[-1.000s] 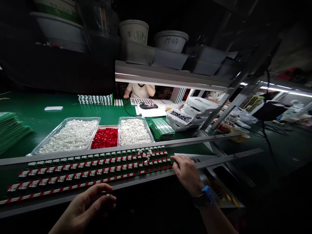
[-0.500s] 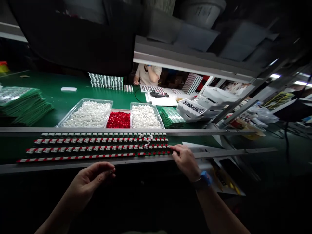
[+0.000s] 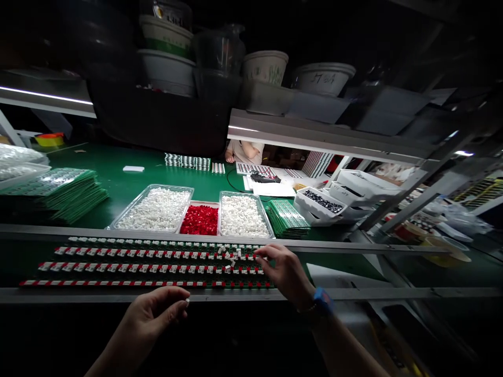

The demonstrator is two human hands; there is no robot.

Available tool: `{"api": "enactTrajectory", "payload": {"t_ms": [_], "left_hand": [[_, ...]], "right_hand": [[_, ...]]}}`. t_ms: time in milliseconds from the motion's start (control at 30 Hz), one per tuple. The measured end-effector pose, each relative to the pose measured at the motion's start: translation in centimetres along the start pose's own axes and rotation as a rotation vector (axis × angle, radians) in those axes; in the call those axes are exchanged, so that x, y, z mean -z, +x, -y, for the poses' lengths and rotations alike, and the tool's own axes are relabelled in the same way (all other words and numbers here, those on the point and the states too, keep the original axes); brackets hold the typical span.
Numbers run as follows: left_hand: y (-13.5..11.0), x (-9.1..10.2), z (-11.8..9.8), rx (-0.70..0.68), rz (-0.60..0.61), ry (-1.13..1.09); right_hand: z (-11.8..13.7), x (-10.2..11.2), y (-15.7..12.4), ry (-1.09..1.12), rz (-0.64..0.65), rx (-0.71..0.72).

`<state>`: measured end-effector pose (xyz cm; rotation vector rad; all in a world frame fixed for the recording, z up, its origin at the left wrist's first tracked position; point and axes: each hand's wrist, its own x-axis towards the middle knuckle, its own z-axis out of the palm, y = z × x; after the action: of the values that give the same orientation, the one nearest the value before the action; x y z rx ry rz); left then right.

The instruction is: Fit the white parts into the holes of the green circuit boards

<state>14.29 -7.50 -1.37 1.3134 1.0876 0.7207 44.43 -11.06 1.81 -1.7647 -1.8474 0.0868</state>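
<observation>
Rows of green circuit boards (image 3: 129, 268) lie along the rail, carrying white and red small connectors. Loose white connectors (image 3: 231, 260) are heaped on the boards toward their right end. My left hand (image 3: 155, 319) is in front of the rail, thumb and fingers pinched on a small white connector (image 3: 187, 302). At the right end of the rows is my right hand (image 3: 285, 272), a blue band on its wrist. Its thumb and forefinger are bent close together at the upper rows; whatever lies between the tips is too small to make out.
Behind the rail stand two clear trays of white parts (image 3: 157, 209) (image 3: 241, 214), with a box of red parts (image 3: 199, 220) between them. Stacks of green boards (image 3: 63, 193) (image 3: 288, 217) flank them. White bins (image 3: 320, 207) stand at right. Overhead is a shelf (image 3: 314, 141); a person (image 3: 247, 152) sits opposite.
My right hand has moved left along the boards, from their right end toward the loose white connectors. My left hand keeps its pinch. The view has tilted up, showing more of the shelf.
</observation>
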Motion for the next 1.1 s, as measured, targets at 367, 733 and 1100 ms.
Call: {"api": "enactTrajectory", "payload": {"t_ms": [367, 733, 1100], "left_hand": [[2.2, -2.3, -2.6, -0.292, -0.085, 0.428], [4.0, -3.1, -3.6, -0.489, 0.068, 0.707], [4.5, -4.0, -4.0, -0.533, 0.134, 0.932]], "right_hand": [[4.4, -4.4, 4.2, -0.252, 0.168, 0.019], [3.5, -3.1, 3.6, 0.054, 0.098, -0.088], [2.2, -2.1, 1.5, 0.267, 0.036, -0.036]]}}
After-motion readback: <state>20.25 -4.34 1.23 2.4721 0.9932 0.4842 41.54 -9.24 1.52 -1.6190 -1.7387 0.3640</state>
